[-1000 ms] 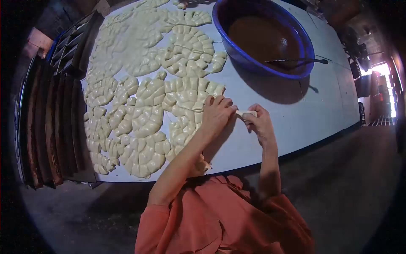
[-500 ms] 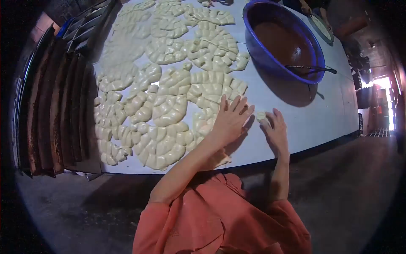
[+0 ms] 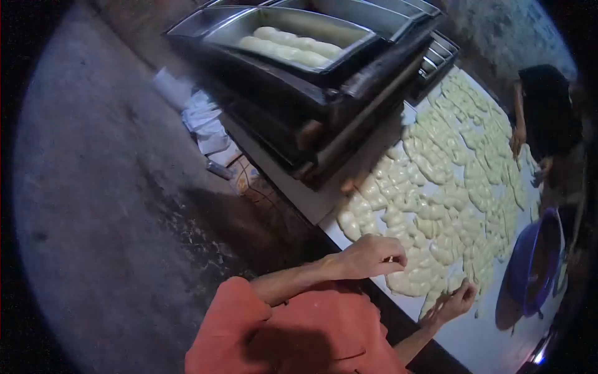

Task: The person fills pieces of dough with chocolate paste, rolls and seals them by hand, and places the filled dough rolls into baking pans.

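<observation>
Pale, glossy dough pieces (image 3: 430, 212), pressed together in clusters, cover much of the white table (image 3: 464, 346). My left hand (image 3: 370, 257) hovers over the near edge of the dough with its fingers curled towards the thumb. Whatever lies between those fingers, if anything, is too small to make out. My right hand (image 3: 458, 302) is closed, to the right of the left one, above the dough's near right edge. Its fingertips are bunched together, and I cannot see what they hold.
Stacked dark trays (image 3: 293, 93) stand at the table's left end; a metal tin (image 3: 367, 43) on top holds dough rolls (image 3: 293, 47). A purple tub (image 3: 529, 262) stands at the right. A co-worker in dark clothing (image 3: 548, 112) reaches over the far dough. White cloth or bags (image 3: 205, 124) lie left.
The view has swung left, bringing the tins and floor into sight. Both hands were spread near the dough; now their fingers are curled. The small dough piece by the right hand no longer shows.
</observation>
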Action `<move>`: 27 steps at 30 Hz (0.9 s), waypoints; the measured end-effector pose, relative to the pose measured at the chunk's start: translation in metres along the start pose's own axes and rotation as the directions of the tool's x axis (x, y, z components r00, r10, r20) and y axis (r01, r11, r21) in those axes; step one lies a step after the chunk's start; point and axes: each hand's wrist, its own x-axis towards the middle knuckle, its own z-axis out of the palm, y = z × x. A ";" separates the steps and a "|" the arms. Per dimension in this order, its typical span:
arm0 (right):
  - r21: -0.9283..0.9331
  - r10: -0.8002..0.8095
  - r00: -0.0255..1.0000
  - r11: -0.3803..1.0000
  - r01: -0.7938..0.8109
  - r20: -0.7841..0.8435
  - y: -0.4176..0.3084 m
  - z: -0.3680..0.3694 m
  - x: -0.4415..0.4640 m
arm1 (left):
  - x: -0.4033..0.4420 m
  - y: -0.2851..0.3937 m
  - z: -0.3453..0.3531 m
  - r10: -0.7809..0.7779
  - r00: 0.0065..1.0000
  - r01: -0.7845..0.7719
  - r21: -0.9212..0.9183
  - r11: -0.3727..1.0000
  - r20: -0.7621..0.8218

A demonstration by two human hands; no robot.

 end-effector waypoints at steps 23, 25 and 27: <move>-0.236 -0.239 0.960 0.934 0.269 0.146 -0.091 0.256 -0.060 | -0.132 -0.089 -0.445 0.140 0.175 0.089 0.157 0.984 -0.975; -0.311 -0.198 0.977 0.927 0.212 0.074 -0.105 0.252 -0.061 | -0.131 -0.090 -0.476 0.151 0.278 0.035 0.167 0.985 -0.949; -0.341 -0.149 0.989 0.928 0.149 0.027 -0.117 0.240 -0.053 | -0.131 -0.098 -0.502 0.173 0.421 0.015 0.197 0.980 -0.891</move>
